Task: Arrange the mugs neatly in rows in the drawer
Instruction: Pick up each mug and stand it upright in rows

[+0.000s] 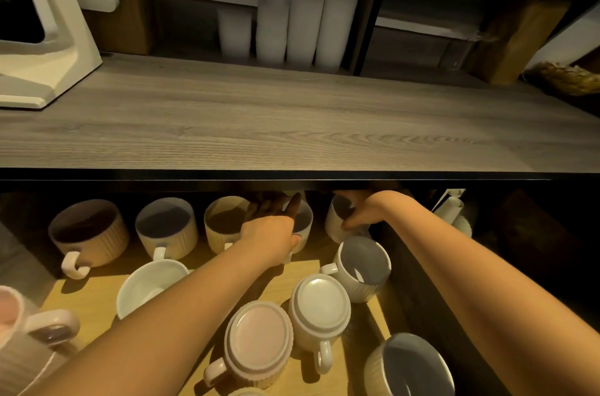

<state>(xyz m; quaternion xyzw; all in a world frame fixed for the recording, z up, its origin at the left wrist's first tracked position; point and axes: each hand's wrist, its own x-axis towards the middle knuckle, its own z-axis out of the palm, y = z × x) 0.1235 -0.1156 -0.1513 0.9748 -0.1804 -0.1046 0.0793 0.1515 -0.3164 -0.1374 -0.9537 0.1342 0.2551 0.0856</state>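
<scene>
Eleven mugs [149, 288] sit in your drawer [94, 301]: five along the far row, six nearer, two upside down, the leftmost cut off. Your left hand [269, 240] curls over the fourth far mug [306, 225] at its rim; your right hand [360, 210] pinches the fifth far mug [334, 230], fingertips lost in shadow.

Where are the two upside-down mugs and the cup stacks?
pink upside-down mug [258, 335]: head view, upturned base.
white upside-down mug [319, 300]: head view, upturned base.
cup stacks [303, 12]: head view, side of one stack.
</scene>
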